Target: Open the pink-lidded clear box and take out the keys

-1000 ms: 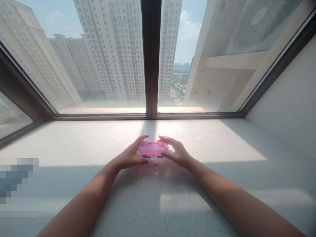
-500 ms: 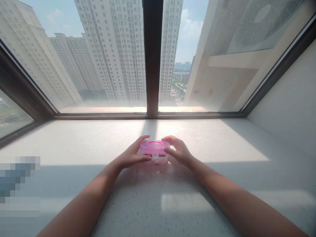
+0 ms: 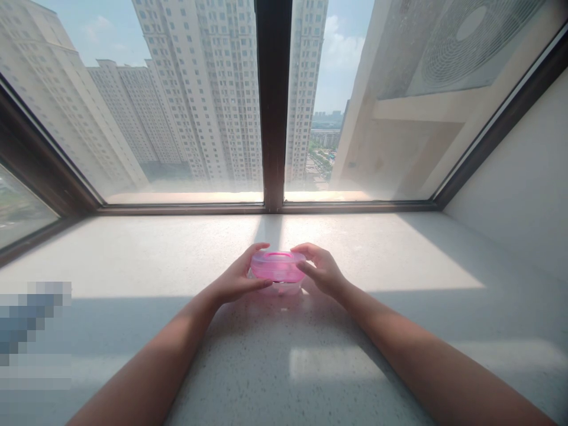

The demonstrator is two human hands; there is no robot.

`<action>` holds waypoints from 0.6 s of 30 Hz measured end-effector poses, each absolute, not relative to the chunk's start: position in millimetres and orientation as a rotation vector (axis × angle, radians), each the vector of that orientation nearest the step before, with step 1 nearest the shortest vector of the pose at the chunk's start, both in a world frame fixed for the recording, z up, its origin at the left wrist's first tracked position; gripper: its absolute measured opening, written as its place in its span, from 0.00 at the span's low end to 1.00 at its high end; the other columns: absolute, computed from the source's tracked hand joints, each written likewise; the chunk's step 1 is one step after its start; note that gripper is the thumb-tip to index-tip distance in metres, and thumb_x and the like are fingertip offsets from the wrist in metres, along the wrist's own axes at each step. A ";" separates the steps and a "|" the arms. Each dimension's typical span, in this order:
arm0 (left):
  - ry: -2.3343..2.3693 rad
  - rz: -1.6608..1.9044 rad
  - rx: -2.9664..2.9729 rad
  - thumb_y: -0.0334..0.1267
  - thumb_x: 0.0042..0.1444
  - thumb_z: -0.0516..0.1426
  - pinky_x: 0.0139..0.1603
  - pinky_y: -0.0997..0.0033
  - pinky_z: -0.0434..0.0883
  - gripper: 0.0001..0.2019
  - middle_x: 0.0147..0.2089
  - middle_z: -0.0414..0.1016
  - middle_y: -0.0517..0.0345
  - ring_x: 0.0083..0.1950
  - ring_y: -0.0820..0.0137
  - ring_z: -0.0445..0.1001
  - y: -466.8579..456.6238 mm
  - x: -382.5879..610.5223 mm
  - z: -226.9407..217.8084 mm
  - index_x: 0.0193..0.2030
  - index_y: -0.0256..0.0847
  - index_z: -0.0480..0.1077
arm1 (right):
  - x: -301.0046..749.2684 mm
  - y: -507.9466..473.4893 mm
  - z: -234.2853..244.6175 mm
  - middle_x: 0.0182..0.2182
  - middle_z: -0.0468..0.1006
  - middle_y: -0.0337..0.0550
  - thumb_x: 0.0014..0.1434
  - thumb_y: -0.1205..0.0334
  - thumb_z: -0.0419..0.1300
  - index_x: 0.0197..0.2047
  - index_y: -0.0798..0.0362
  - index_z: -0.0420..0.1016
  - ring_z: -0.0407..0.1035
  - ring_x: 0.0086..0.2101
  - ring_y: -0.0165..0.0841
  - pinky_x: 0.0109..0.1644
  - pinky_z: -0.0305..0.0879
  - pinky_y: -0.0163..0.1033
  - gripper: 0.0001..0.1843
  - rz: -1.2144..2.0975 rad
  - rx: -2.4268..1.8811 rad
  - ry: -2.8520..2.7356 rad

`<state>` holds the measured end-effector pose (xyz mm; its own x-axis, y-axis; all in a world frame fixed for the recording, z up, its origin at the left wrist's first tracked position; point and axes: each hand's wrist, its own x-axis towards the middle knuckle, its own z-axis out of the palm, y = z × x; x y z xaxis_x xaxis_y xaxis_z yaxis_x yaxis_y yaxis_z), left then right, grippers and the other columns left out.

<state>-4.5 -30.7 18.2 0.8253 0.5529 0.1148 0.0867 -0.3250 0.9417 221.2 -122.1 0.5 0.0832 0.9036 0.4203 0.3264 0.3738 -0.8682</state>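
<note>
A small pink plastic box (image 3: 277, 272) with a see-through look and a handle on its lid (image 3: 278, 254) is between my two hands on the pale speckled sill. My left hand (image 3: 237, 277) curves round its left side, thumb along the front and fingers behind. On the right, my right hand (image 3: 323, 271) grips the edge of the lid, its thumb at the front and its index finger on the far side. The box's front looks smeared, and no latch or dark label can be made out there. Fingers behind the box are partly hidden.
The stone sill (image 3: 133, 248) runs back to a dark window frame (image 3: 274, 118), with tall buildings beyond the glass. A white wall (image 3: 519, 177) stands at the right. A pixelated patch (image 3: 31, 331) hides something at the left edge.
The latch and dark label that faced me have gone from sight, and a plain pink side shows instead. My right thumb has shifted slightly up; my left hand has hardly moved.
</note>
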 end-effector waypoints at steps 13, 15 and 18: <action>0.446 0.496 1.665 0.38 0.45 0.68 0.63 0.52 0.59 0.60 0.61 0.64 0.41 0.62 0.54 0.64 -29.3 -0.5 17.6 0.71 0.43 0.25 | 216.4 -105.0 -2.5 0.23 0.77 0.46 0.60 0.37 0.49 0.26 0.56 0.72 0.72 0.26 0.35 0.33 0.67 0.38 0.31 0.646 -1.182 -1.245; 0.441 0.485 1.652 0.38 0.45 0.68 0.63 0.51 0.58 0.60 0.62 0.64 0.41 0.62 0.54 0.64 -29.9 0.3 20.3 0.71 0.43 0.25 | 218.3 -103.6 -5.2 0.22 0.77 0.45 0.61 0.37 0.48 0.25 0.55 0.73 0.72 0.26 0.35 0.33 0.66 0.38 0.31 0.583 -1.199 -1.283; 0.399 0.477 1.626 0.36 0.46 0.67 0.63 0.51 0.58 0.55 0.63 0.62 0.41 0.63 0.53 0.63 -32.4 2.2 26.5 0.71 0.44 0.33 | 221.3 -102.6 -7.7 0.22 0.77 0.45 0.61 0.36 0.46 0.26 0.55 0.75 0.73 0.26 0.35 0.34 0.66 0.38 0.33 0.517 -1.235 -1.300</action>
